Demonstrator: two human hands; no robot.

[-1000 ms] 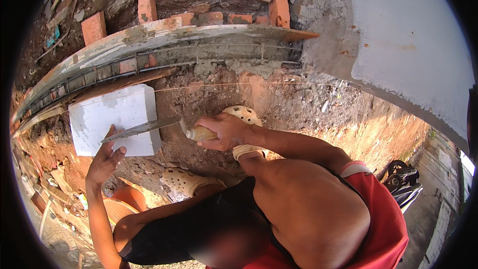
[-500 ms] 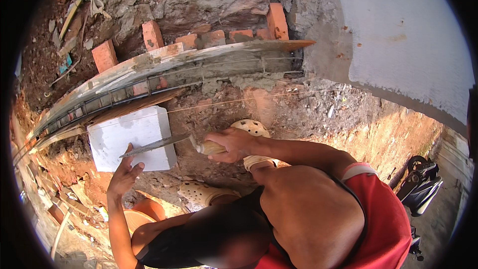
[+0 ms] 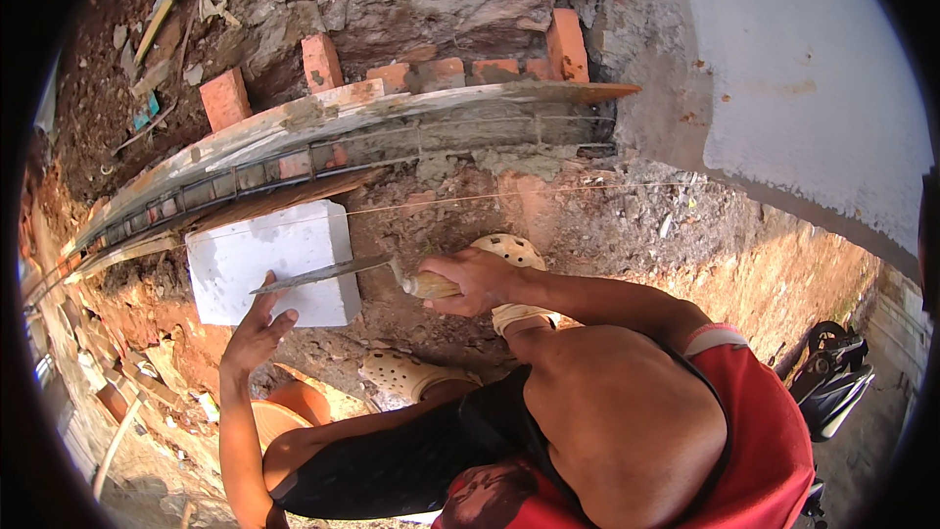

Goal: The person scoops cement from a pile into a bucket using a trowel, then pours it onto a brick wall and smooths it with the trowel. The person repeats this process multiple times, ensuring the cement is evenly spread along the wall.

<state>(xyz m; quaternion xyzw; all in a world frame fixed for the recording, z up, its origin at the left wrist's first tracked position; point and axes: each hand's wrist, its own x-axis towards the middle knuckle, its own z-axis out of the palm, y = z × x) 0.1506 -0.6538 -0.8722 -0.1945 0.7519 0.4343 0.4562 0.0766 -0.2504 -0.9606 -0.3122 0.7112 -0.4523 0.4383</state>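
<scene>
My right hand is wrapped round the wooden handle of a trowel. Its thin, mortar-smeared blade points left and lies across the white block, seen nearly edge-on. By the blade's tip is my left hand, thumb and fingers apart, one fingertip at the blade and the block's near edge. Whether that finger presses the blade or the block, I cannot tell. The block is a pale rectangular piece with grey damp patches on top, lying on the soil beside a wooden board.
Beyond the block runs a trench form with a long plank, steel bars and mortar. Orange bricks stand behind it. A taut string crosses above the block. An orange bucket sits near my left arm; a plastered wall rises at far right.
The whole view has shifted slightly, moving the scene to the right. Both hands and the trowel keep almost the same place over the block.
</scene>
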